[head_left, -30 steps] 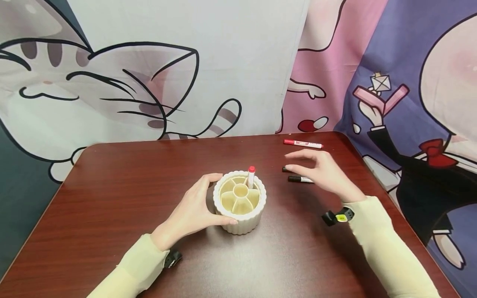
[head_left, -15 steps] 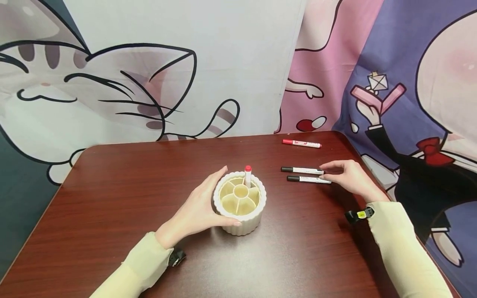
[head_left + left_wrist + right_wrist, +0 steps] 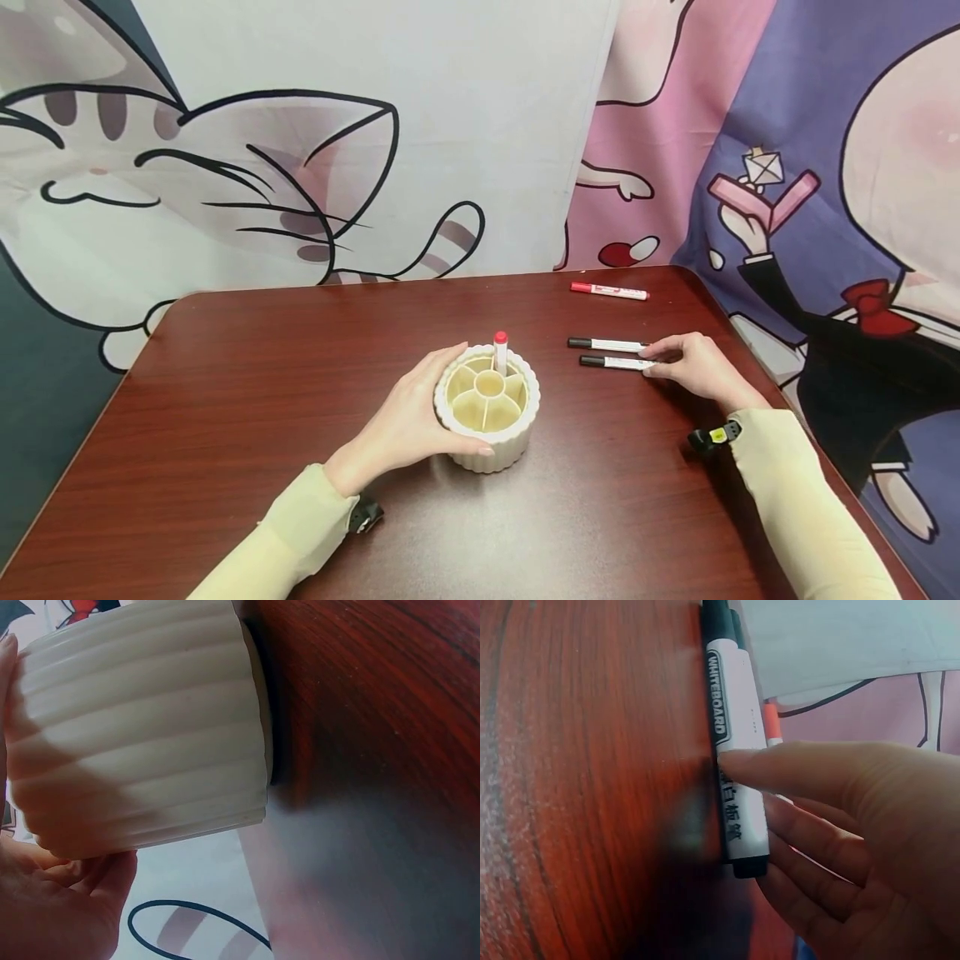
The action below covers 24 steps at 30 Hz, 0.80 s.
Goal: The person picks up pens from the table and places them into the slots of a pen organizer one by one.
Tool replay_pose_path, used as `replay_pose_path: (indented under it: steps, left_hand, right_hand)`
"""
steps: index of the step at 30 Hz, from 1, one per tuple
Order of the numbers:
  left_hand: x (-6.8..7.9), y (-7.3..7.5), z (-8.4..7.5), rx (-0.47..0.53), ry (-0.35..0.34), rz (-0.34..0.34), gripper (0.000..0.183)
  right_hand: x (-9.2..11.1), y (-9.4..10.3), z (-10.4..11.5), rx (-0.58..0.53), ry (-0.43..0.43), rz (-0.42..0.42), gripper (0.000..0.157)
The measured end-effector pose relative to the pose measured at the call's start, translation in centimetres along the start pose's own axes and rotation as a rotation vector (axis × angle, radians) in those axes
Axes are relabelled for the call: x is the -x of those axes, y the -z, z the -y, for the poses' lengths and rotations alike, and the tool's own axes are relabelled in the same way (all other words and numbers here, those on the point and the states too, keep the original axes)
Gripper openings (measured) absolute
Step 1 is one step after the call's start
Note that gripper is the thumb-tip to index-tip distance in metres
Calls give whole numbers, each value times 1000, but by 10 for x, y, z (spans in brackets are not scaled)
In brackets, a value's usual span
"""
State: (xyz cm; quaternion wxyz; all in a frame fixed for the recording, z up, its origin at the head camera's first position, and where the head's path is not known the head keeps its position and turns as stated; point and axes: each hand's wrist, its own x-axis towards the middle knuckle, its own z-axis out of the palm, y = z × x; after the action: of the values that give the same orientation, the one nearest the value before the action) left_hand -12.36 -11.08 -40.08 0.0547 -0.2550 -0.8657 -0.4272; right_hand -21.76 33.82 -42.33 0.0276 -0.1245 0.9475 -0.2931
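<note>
A pale, ribbed pen holder (image 3: pixel 510 450) stands upright on the dark red-brown bench (image 3: pixel 300 375), and the person's left hand (image 3: pixel 408 417) grips it from its left side, thumb across the near wall and fingers round towards the back. Inside, the holder has a round middle well with compartments about it; one red-capped marker (image 3: pixel 501 354) stands in a compartment at the back right, cap up. To the right of the holder, the right hand (image 3: pixel 701 367) pinches the uncapped end of the nearer black marker (image 3: pixel 618 363), which lies on the bench with its cap towards the holder and bears the word WHITEBOARD. A farther black marker (image 3: pixel 617 345) lies just beside it, pointing the same way; whether the fingers also touch that one, I cannot tell. Farther beyond the holder and to its right lies another red marker (image 3: pixel 611 291), well apart from the hand. Behind the holder, past the bench, hangs a cloth (image 3: pixel 510 125) printed with a cat.
</note>
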Motion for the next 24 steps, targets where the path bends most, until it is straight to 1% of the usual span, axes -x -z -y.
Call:
replay_pose_path:
  steps: [7,13,18,24]
  left_hand:
    - [0,1,0,4,7,0,122]
    - [0,1,0,0,7,2,123]
    - [0,1,0,-1,4,-2,124]
    - [0,1,1,-15,-7,-3,124]
  right_hand:
    - [0,-4,-3,9,17,-12,14]
    - [3,0,-1,-17,11,-24,15]
    - [5,6,13,-49,14,-75,18]
    - [4,17,35,-111,65,-152,19]
